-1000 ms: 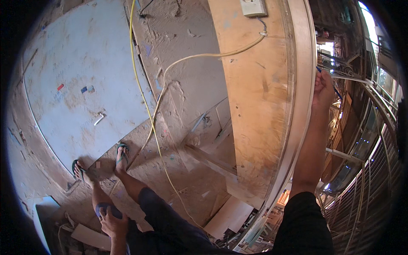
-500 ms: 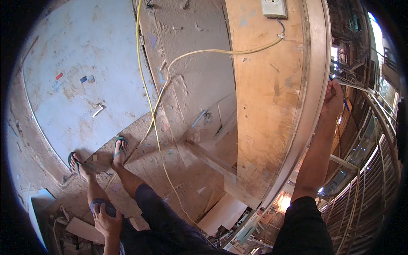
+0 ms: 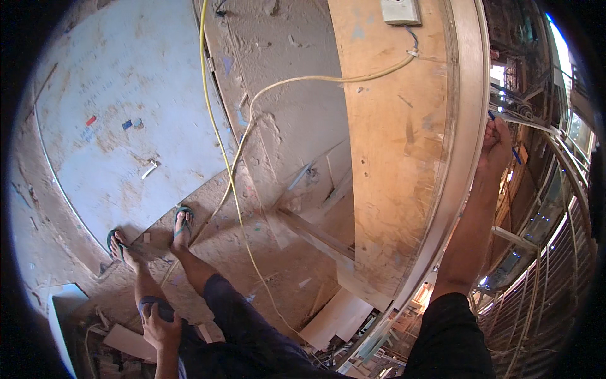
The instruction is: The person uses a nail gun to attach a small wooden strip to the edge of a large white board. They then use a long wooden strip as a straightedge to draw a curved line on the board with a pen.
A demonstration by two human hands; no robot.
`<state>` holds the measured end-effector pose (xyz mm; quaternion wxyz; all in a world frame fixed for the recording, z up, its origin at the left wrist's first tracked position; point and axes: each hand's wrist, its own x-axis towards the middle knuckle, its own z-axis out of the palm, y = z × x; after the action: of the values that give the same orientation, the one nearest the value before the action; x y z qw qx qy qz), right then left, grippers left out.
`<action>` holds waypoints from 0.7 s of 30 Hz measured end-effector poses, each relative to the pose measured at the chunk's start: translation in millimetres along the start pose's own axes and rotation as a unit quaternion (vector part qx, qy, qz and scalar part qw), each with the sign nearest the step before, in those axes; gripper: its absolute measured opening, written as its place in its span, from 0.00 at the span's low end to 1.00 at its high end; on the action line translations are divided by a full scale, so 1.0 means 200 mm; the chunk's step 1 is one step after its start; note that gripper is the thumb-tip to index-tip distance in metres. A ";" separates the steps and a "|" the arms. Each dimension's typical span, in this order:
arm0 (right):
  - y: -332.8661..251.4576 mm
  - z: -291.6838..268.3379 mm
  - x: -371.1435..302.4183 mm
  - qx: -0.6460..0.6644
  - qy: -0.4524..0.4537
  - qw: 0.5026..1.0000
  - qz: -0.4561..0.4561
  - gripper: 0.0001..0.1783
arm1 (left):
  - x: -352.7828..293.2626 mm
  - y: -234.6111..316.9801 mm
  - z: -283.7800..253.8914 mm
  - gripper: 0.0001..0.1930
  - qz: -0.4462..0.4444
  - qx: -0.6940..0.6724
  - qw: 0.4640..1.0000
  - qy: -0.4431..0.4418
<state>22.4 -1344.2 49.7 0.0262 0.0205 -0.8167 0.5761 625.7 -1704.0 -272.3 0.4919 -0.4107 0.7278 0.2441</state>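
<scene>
A slim blue pen is gripped in my right hand, with one end showing beyond my fingertips and the other sticking out behind the hand. That hand is beside the outer edge of a long pale wooden edge strip, on the far side of a tan wooden panel; whether the pen tip touches the wood I cannot tell. My left hand lies over my knee at the hem of the dark shorts, fingers apart and holding no object.
On the panel sits a white electrical socket, its cable running down to the dusty floor. A yellow cord crosses it. A pale blue sheet with scraps lies at the left; board offcuts are by my legs.
The view has shifted slightly, so the floor sheet and my feet appear a little farther right and lower. My right hand keeps the pen by the edge strip; my left hand stays on my knee.
</scene>
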 end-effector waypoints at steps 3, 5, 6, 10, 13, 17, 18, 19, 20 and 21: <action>0.01 0.00 0.00 0.006 0.021 1.000 0.011 0.06 | 0.00 0.00 0.01 0.33 0.011 0.009 1.000 0.016; 0.02 0.00 0.01 -0.009 0.052 0.999 0.004 0.06 | 0.01 0.01 0.01 0.33 0.008 0.015 1.000 0.017; 0.02 0.00 0.01 -0.013 0.092 0.996 0.003 0.07 | 0.01 0.02 0.01 0.33 -0.005 0.015 1.000 0.005; 0.06 0.00 0.02 0.002 0.108 0.993 -0.045 0.10 | 0.02 0.06 0.02 0.35 -0.037 0.029 0.999 0.000; 0.08 0.03 0.01 -0.027 0.108 0.992 -0.055 0.09 | -0.02 0.11 0.00 0.35 -0.054 0.022 0.998 0.021; 0.06 0.10 -0.03 0.000 0.139 0.990 -0.028 0.07 | -0.14 0.21 -0.09 0.36 -0.006 0.060 0.995 0.080; 0.06 0.12 -0.03 0.035 0.166 0.985 -0.031 0.06 | -0.17 0.22 -0.15 0.36 -0.002 0.057 0.994 0.096; 0.06 0.14 -0.03 0.041 0.185 0.982 -0.028 0.07 | -0.20 0.24 -0.20 0.37 0.001 0.053 0.993 0.103; 0.07 0.16 -0.04 0.038 0.179 0.982 -0.035 0.07 | -0.22 0.25 -0.24 0.38 0.010 0.051 0.992 0.113; 0.07 0.17 -0.04 0.026 0.177 0.983 -0.040 0.07 | -0.24 0.25 -0.30 0.38 0.016 0.037 0.993 0.108</action>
<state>28.2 -1370.9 24.2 0.1929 -0.0484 -0.7825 0.5901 561.9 -1705.7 -207.3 0.4212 -0.4045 0.7918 0.1787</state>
